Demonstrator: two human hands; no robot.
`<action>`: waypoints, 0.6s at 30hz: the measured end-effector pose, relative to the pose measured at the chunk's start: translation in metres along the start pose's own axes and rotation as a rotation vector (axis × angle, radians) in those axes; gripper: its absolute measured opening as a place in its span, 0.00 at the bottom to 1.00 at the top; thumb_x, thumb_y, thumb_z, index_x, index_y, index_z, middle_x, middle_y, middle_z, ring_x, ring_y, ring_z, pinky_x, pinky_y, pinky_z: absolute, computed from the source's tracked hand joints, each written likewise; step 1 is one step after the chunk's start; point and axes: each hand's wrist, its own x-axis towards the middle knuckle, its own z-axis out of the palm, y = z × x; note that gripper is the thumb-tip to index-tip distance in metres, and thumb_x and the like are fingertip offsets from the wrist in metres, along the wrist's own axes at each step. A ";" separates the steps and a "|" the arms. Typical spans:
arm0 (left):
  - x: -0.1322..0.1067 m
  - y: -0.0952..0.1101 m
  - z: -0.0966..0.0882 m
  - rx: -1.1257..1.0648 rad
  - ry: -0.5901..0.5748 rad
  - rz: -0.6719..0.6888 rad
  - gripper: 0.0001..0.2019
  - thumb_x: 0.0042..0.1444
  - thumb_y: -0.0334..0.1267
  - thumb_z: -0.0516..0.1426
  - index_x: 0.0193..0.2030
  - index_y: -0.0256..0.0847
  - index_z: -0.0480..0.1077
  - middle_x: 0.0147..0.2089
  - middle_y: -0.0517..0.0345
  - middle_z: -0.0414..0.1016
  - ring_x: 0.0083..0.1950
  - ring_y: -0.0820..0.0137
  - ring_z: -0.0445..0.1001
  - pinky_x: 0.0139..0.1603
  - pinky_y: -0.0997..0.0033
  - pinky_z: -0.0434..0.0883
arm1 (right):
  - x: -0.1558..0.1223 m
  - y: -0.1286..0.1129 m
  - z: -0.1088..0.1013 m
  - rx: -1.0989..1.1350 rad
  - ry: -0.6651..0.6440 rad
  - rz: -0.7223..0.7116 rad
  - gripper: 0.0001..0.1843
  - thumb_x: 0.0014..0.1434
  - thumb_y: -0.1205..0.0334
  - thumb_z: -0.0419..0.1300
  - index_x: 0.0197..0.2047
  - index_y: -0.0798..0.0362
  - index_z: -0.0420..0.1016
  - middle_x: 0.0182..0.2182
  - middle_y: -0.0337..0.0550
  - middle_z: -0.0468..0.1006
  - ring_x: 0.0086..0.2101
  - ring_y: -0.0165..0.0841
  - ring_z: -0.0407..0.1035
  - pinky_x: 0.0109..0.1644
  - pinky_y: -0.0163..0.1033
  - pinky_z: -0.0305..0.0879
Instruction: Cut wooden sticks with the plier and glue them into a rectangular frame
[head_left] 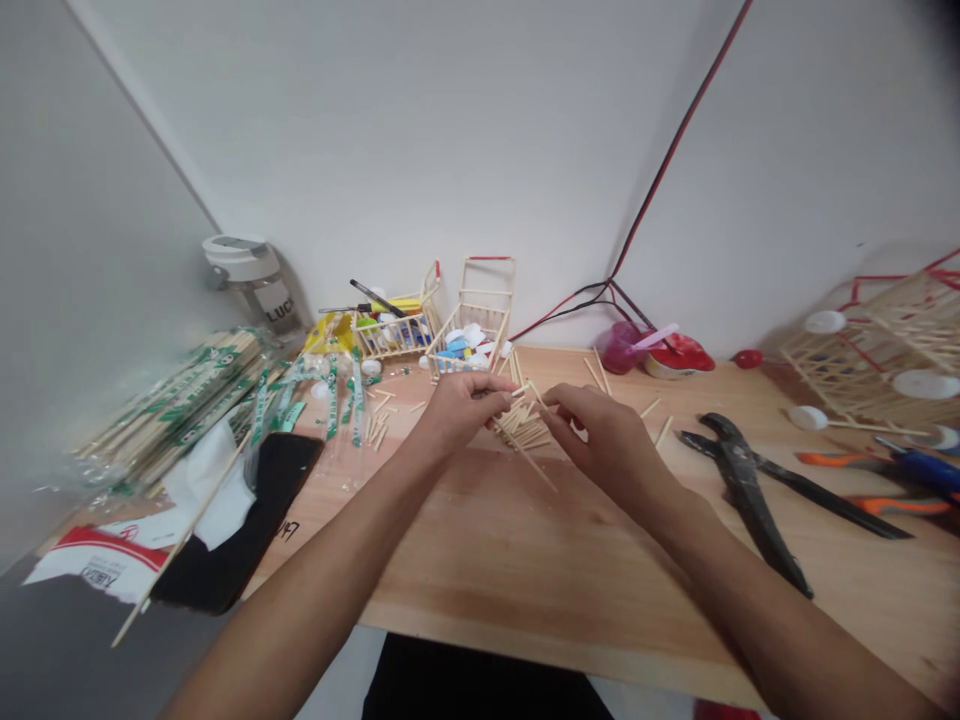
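Both hands meet over the middle of the wooden table. Between thumb and forefinger, my left hand pinches a short wooden stick. My right hand pinches another thin wooden stick, its end close to the first; whether the two touch I cannot tell. Beneath the hands lies a pile of cut wooden sticks, with a longer stick slanting toward me. Just behind stand two little carts built of sticks: one with a tall back and bottle caps inside, the other holding pens and caps.
At left are packs of wrapped chopsticks, a black phone, tissue and a jar. To the right lie large pliers, orange-handled tools and a bigger stick model. A pink cup and red-filled bowl stand by the wall.
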 end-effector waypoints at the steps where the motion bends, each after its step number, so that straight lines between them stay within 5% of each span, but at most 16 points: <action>1: 0.000 0.000 0.000 0.000 -0.004 0.000 0.08 0.44 0.33 0.60 0.33 0.34 0.77 0.23 0.62 0.71 0.24 0.79 0.64 0.26 0.78 0.63 | 0.000 0.000 0.000 -0.001 0.000 0.001 0.03 0.62 0.64 0.55 0.36 0.50 0.68 0.26 0.37 0.69 0.30 0.32 0.63 0.32 0.35 0.54; 18: -0.001 0.002 0.000 0.019 -0.010 0.019 0.09 0.45 0.34 0.60 0.34 0.34 0.78 0.24 0.60 0.72 0.25 0.78 0.64 0.27 0.77 0.63 | 0.000 0.000 -0.001 -0.008 0.010 -0.010 0.04 0.62 0.64 0.54 0.36 0.49 0.69 0.26 0.38 0.71 0.30 0.33 0.64 0.32 0.36 0.54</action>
